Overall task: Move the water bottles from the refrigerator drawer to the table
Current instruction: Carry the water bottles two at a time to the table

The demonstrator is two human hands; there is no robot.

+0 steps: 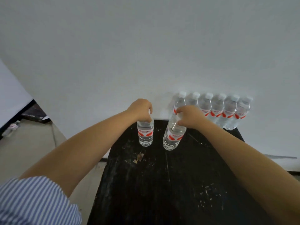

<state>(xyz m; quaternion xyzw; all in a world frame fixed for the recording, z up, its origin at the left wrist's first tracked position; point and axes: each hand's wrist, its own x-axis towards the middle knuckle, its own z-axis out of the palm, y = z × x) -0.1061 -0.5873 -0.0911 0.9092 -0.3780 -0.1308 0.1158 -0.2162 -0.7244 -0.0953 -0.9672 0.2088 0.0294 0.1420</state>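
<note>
Two clear water bottles with red-and-white labels are over the black table (162, 184). My left hand (142, 111) grips the cap end of the left bottle (145, 134), which stands upright on the table. My right hand (189, 116) holds the top of the right bottle (173, 138), which leans to the right with its base at the tabletop. A row of several more bottles (217, 109) stands along the table's far edge against the white wall, to the right of my hands.
The table surface is scratched and has a small brownish stain (138, 157). On the floor at far left lie another bottle (11, 128) and a dark flat box (34, 115). A white wall rises directly behind the table.
</note>
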